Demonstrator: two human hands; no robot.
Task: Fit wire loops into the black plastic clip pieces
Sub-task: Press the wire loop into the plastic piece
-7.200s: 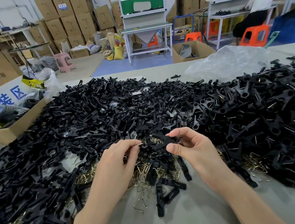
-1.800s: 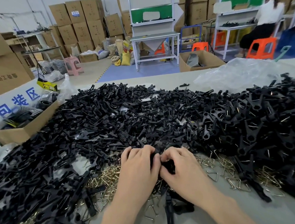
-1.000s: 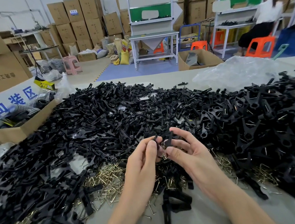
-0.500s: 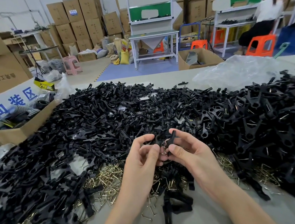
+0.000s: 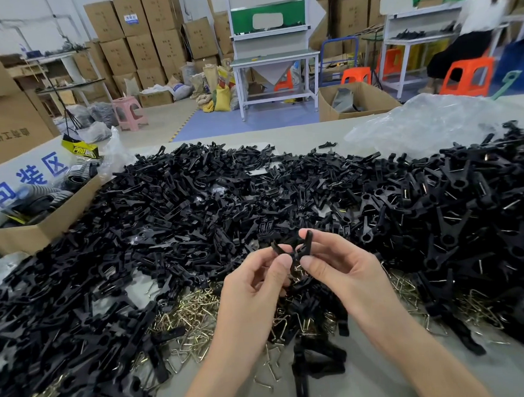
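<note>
A grey table (image 5: 394, 385) carries a broad heap of black clip pieces (image 5: 192, 210). Beyond the heap's far right edge lies a crumpled clear plastic bag (image 5: 430, 125); against its left edge stands an open cardboard box (image 5: 38, 234). Brass wire loops (image 5: 188, 313) are scattered along the heap's near edge. Above that edge, the left hand (image 5: 249, 296) and right hand (image 5: 345, 273) together hold one black clip (image 5: 293, 250), each pinching an arm of it between thumb and forefinger, the other fingers curled. A wire loop may sit at the clip's base, hard to tell.
</note>
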